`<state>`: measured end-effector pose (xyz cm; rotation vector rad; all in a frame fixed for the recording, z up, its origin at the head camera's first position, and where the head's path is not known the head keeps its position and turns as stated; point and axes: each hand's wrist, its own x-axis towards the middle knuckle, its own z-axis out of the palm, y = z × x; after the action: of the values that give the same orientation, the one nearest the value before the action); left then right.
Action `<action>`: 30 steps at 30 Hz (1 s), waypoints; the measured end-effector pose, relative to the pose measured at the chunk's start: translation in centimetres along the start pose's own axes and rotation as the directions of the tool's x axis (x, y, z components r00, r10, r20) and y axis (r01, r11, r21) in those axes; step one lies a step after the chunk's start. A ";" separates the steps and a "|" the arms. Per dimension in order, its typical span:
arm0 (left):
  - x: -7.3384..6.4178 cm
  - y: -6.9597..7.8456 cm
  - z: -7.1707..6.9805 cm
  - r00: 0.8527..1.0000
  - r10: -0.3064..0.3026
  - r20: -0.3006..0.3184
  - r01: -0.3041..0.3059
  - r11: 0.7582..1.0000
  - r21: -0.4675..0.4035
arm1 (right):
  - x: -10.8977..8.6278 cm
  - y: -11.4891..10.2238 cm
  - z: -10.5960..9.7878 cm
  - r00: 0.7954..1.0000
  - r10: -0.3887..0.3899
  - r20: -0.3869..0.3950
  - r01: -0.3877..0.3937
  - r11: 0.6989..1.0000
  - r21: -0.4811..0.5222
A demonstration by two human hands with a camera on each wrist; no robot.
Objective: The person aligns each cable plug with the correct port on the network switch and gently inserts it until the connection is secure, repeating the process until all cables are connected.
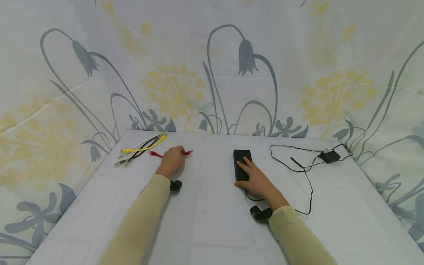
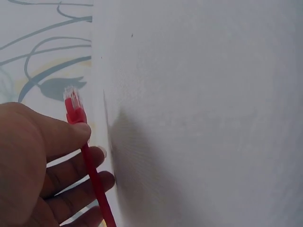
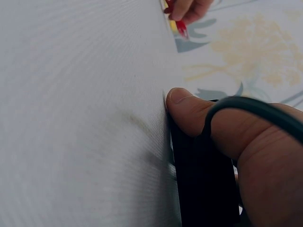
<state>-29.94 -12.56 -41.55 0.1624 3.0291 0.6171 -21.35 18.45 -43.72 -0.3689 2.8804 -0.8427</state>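
Note:
My left hand (image 1: pixel 173 159) pinches a short red network cable (image 2: pixel 97 184) near one end. Its clear plug (image 2: pixel 72 97) sticks out past the thumb in the left wrist view. In the head view the cable's other end shows left of the hand. My right hand (image 1: pixel 256 180) holds a flat black box (image 1: pixel 242 155) on the white table, two fingers laid across its top and the thumb at its near end. Most of the other fingers are hidden in the right wrist view. A dark cord (image 3: pixel 251 105) loops past the thumb there.
Back left on the table (image 1: pixel 212 221) lie a yellow network cable (image 1: pixel 145 148) and several black and white ones. At the right stands a black power adapter (image 1: pixel 329 156) with a loosely looped black cord (image 1: pixel 311 191). A flowered cloth (image 1: pixel 198 55) hangs behind and beside the table.

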 end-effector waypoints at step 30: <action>-0.8 1.3 1.6 0.992 0.120 0.044 -0.110 0.975 -0.191 | 0.0 0.0 0.0 1.000 0.009 0.003 -0.009 1.000 -0.002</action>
<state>-28.90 -10.86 -42.53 0.3427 2.9029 0.8874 -21.35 18.41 -43.74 -0.3574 2.8783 -0.8379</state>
